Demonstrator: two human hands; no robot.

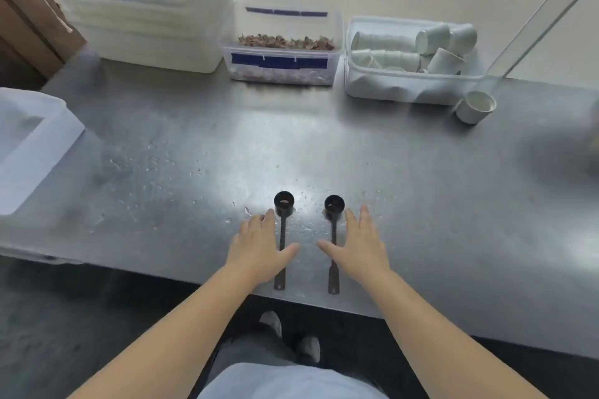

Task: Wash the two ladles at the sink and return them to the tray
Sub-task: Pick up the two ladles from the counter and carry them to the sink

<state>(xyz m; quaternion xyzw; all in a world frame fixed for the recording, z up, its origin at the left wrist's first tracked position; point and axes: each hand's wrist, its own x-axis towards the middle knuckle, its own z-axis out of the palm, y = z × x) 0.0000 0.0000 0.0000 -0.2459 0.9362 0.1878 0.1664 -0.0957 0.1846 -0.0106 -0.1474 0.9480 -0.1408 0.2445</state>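
Two small black ladles lie side by side on the wet steel counter (421, 188), cups away from me, handles reaching the front edge. The left ladle (283, 204) has my left hand (259, 246) flat beside its handle, thumb across it. The right ladle (334, 206) has my right hand (363, 246) flat on its right side, thumb over the handle. Both hands are spread with fingers apart and grip nothing. No sink shows in this view.
A white tub (29, 146) sits at the left edge. At the back stand stacked white containers (146, 19), a clear box of brown pieces (282, 58) and a bin of white cups (411, 58), with one loose cup (476, 106) beside it. Water drops dot the counter.
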